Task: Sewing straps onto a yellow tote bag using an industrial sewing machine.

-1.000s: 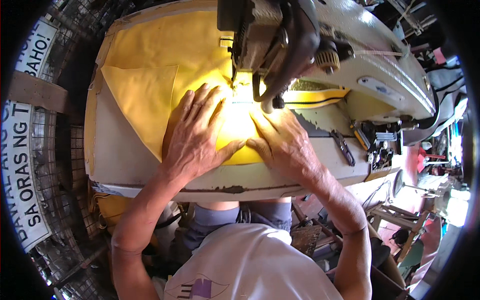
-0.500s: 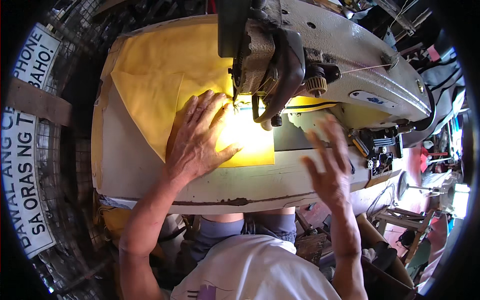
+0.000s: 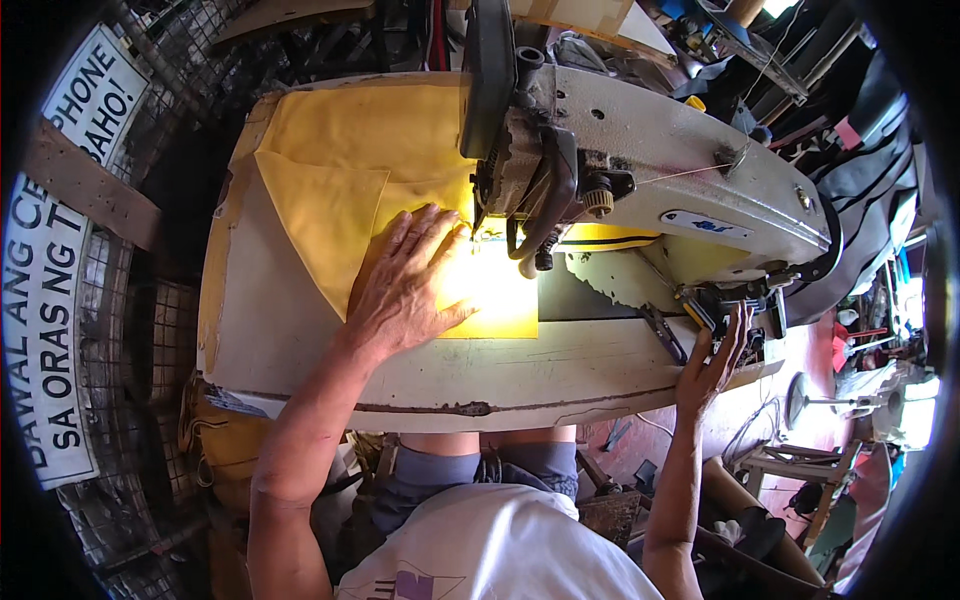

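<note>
Flat on the yellow fabric (image 3: 330, 130), my left hand (image 3: 405, 285) presses with its fingers spread, just left of the needle area of a sewing machine (image 3: 640, 130). A bright lamp glow washes out the cloth beside my thumb. A yellow strip with a dark band (image 3: 610, 238) runs out behind the needle, under the machine arm. My right hand (image 3: 715, 360) is at the right end of the table, its fingers stretched out and thumb apart, at a cluster of small tools (image 3: 745, 312). No held thing shows in it. Dark thread snips (image 3: 663, 333) lie just left of it.
The pale table (image 3: 560, 365) has a worn front edge close to my lap. A wire mesh wall with white signs (image 3: 60, 330) stands at the left. On the right are a fan (image 3: 797, 402) and a wooden stool (image 3: 800, 465). Yellow cloth (image 3: 235, 445) hangs below the table's left end.
My right hand has moved right, from over the table beside the machine to the small tools. My left hand stays on the yellow fabric. The whole view has shifted slightly.
</note>
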A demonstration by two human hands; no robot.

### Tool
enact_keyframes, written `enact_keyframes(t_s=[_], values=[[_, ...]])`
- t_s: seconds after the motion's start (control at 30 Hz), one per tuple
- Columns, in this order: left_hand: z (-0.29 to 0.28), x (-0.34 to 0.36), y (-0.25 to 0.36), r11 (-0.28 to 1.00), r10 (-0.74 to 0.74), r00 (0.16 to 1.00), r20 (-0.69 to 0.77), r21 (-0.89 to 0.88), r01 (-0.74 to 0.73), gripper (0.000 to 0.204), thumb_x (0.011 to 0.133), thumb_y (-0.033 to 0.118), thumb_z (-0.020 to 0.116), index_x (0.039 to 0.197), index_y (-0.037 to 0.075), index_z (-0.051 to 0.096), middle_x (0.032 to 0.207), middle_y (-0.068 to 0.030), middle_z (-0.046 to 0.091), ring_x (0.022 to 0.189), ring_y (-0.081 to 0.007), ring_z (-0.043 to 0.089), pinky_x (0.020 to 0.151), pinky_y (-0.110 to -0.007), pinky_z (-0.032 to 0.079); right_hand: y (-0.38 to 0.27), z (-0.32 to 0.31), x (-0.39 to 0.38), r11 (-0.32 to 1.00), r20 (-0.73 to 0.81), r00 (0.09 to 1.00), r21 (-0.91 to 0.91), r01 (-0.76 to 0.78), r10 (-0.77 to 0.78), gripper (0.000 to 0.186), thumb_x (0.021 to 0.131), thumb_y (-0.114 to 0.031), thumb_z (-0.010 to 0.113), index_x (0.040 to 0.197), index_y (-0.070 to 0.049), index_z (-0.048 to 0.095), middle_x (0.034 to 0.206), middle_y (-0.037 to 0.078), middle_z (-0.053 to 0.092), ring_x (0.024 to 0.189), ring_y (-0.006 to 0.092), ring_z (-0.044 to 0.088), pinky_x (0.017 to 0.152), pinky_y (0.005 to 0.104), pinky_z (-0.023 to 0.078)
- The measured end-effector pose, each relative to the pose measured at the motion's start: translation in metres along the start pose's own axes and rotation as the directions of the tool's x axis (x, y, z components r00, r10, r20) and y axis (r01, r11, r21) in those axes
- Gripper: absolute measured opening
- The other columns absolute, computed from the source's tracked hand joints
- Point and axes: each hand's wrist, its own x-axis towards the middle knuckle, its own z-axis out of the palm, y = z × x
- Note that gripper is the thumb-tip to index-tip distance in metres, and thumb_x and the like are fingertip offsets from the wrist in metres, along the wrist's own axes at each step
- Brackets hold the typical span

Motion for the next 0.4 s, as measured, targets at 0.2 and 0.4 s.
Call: enact_keyframes(t_s=[0.2,0.4], values=[[0.004,-0.001,0.009,0.999,-0.017,1.0,-0.016,0.052,0.017,0.071,0.081,0.042,0.069,0.136,0.003,0.046,0.146,-0.0194,0.038,0.138,-0.0343,0.033,0.117,-0.047,0.023,-0.002,-0.003,0.0,0.995,0.029,0.994,0.004,0.105,-0.105,0.045,0.1,-0.017,0.045,0.142,0.0,0.04,0.147,0.019,0.04,0.138,0.037,0.035,0.112,0.0466,0.028],[0.013,-0.003,0.007,0.999,-0.016,1.0,0.013,0.038,0.016,0.076,0.082,0.042,0.066,0.14,0.0,0.038,0.146,-0.0212,0.034,0.14,-0.0376,0.029,0.118,-0.051,0.017,0.011,-0.001,-0.005,0.995,0.052,0.993,-0.004,0.104,-0.103,0.046,0.097,-0.015,0.052,0.14,0.001,0.044,0.145,0.019,0.043,0.137,0.0384,0.037,0.112,0.0476,0.029]])
